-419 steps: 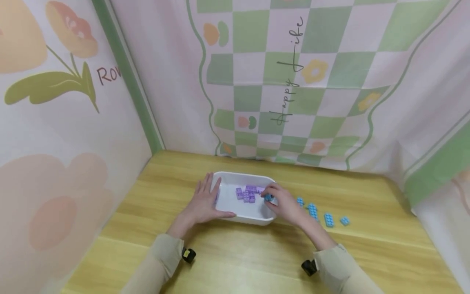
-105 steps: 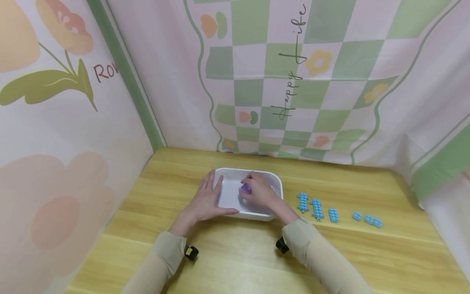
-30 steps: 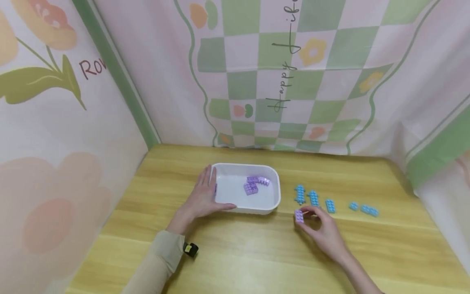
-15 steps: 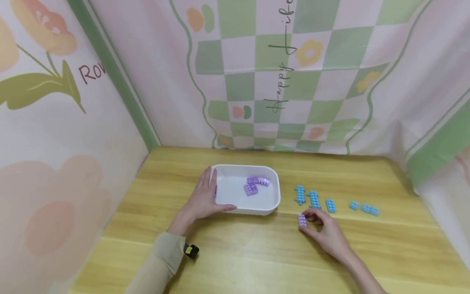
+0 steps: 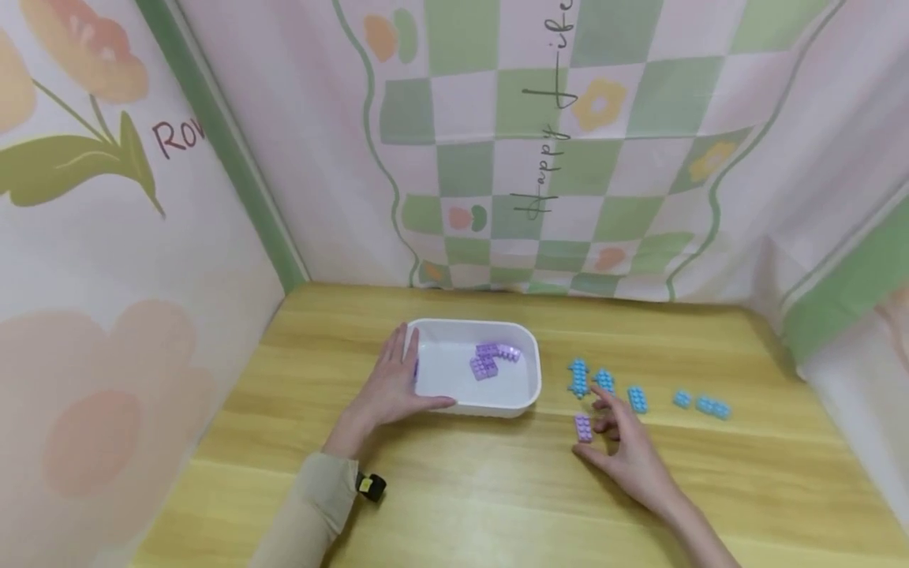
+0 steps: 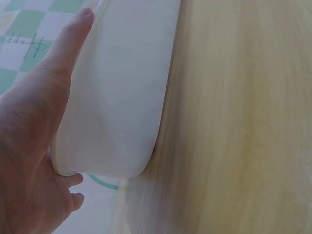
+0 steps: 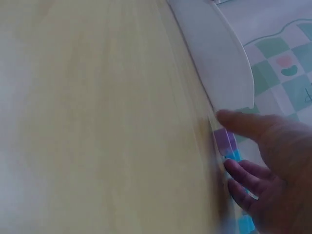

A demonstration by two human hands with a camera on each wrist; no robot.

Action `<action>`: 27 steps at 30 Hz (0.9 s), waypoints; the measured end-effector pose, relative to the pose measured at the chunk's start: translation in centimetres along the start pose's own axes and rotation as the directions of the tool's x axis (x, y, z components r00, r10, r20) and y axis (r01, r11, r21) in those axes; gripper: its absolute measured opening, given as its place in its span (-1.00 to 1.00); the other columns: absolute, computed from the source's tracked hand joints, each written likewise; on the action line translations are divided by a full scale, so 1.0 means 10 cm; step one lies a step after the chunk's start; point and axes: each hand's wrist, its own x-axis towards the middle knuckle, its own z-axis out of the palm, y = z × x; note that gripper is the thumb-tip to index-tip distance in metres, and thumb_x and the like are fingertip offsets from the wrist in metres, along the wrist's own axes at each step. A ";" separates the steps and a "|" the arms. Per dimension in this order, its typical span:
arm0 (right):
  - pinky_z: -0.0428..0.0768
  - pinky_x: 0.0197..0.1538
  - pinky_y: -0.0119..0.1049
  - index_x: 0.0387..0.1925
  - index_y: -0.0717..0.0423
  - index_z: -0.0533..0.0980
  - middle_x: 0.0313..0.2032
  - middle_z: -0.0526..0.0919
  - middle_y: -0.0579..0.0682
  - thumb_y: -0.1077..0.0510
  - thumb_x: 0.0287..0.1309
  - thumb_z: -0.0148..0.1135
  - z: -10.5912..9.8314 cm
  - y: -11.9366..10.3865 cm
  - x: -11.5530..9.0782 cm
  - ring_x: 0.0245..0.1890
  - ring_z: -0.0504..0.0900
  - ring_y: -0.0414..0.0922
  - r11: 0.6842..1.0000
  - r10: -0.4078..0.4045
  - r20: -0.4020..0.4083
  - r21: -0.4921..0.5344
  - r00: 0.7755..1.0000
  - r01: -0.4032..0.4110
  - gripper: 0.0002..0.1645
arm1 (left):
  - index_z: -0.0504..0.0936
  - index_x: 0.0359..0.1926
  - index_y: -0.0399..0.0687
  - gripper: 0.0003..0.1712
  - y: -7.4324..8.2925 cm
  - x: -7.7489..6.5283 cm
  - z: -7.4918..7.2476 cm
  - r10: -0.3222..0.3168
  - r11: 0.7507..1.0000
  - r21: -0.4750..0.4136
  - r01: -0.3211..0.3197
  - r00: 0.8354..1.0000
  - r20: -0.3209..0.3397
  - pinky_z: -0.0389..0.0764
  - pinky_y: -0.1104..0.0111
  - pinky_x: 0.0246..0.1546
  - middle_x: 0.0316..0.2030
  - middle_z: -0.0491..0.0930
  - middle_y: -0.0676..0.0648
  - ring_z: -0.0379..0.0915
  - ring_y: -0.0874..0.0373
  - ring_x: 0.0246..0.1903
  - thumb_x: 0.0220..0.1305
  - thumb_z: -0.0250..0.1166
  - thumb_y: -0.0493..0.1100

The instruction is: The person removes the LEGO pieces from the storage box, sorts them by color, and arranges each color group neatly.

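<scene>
My left hand [image 5: 387, 390] rests on the left end of a white plastic tub [image 5: 536, 371], thumb along the near rim and fingers straight over the left side. In the left wrist view the thumb lies along the top of the tub's wall [image 6: 122, 97]. Inside the tub lie several purple building bricks [image 5: 484, 368]. To its right, one light purple brick [image 5: 583, 428] sits on the table. My right hand [image 5: 628, 454] hovers around that brick, thumb and fingers spread apart and holding nothing. Its fingertips partly cover a blue brick piece [image 5: 604, 379].
Along the table [image 5: 454, 489], right of the tub, blue pieces form a loose row: a long one [image 5: 578, 377], an eight-stud brick [image 5: 637, 399], a small one [image 5: 682, 398] and a pair [image 5: 713, 407]. A patterned curtain [image 5: 540, 158] hangs behind the table's far edge.
Over the last second my right hand set the light purple brick down before the blue row and released it, spreading its fingers. Earlier it took blue pieces from the tub. My left hand stayed put.
</scene>
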 end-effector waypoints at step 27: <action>0.55 0.58 0.18 0.57 0.10 0.43 0.46 0.62 0.17 -0.22 0.13 0.68 1.66 -0.33 1.59 0.47 0.60 0.18 0.948 -0.313 0.383 0.078 0.869 0.307 0.10 | -0.34 0.79 -0.20 0.70 -0.03 -0.02 0.02 0.035 0.999 0.032 -0.034 0.999 -0.028 -0.07 -0.16 0.80 0.78 -0.36 -0.40 -0.38 -0.32 0.80 0.13 0.47 0.63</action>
